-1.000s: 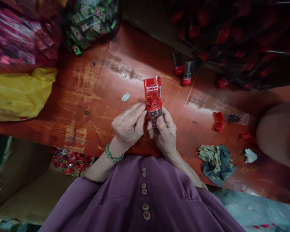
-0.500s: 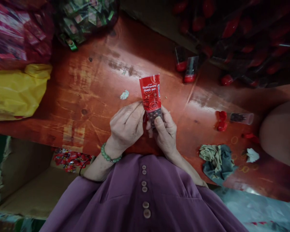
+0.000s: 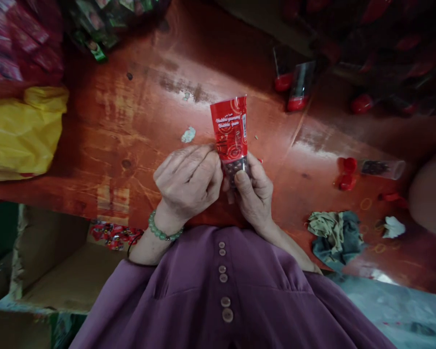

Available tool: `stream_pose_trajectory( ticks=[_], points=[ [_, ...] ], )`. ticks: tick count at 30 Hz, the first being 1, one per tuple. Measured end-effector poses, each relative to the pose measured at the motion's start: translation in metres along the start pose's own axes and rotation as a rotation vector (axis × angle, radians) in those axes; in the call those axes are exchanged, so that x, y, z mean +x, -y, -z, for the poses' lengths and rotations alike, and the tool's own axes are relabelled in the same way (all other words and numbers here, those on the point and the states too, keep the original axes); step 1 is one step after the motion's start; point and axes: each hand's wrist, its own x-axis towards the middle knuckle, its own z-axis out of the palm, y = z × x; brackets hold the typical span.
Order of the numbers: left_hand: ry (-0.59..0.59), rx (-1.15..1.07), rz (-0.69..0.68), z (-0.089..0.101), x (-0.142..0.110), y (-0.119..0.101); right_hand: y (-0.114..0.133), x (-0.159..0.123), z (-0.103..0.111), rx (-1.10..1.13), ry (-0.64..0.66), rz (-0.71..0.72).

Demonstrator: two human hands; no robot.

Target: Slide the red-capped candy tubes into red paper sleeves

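Observation:
A clear tube of dark round candies is held upright over the red wooden table, half covered by a red printed label sleeve. My right hand is closed round the tube's lower part, thumb on its front. My left hand, with a green bead bracelet at the wrist, pinches the sleeve's lower left edge against the tube. The bottom of the tube is hidden behind my fingers.
A yellow bag and bags of wrapped sweets lie at the left. Red-capped tubes stand at the back, another tube with red caps lies at the right. Crumpled rags sit near the front edge. A cardboard box is below left. Another person's limb shows at the right edge.
Both hands have stayed on the tube and sleeve; the tube stands a little higher in view and the sleeve sits slightly lower over the candies. The view has shifted a little.

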Motion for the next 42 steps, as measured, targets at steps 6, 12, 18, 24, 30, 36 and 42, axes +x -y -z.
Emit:
stream_pose_trajectory(
  ticks=[6, 12, 18, 24, 30, 36, 42],
  points=[
    [0.010, 0.027, -0.007, -0.001, 0.004, 0.000, -0.003, -0.001, 0.000, 0.018, -0.012, -0.015],
    [0.060, -0.010, 0.089, -0.004, -0.002, 0.000, -0.004, -0.001, 0.001, 0.028, -0.017, -0.055],
    [0.017, -0.103, 0.065, -0.002, -0.004, 0.000, -0.005, -0.001, 0.001, 0.070, -0.002, -0.035],
    [0.087, -0.109, 0.009, -0.003, -0.008, -0.006, -0.004, -0.001, 0.004, 0.097, -0.028, -0.058],
    [0.106, -0.692, 0.544, 0.005, -0.004, -0.013, -0.005, -0.002, 0.005, 0.178, 0.030, -0.006],
    [0.001, -0.747, 0.828, -0.002, 0.000, -0.014, -0.005, -0.001, 0.005, 0.079, 0.022, -0.012],
    [0.049, -0.745, 0.844, -0.004, 0.001, -0.012, -0.007, -0.001, 0.005, 0.056, 0.015, -0.018]
  ],
)
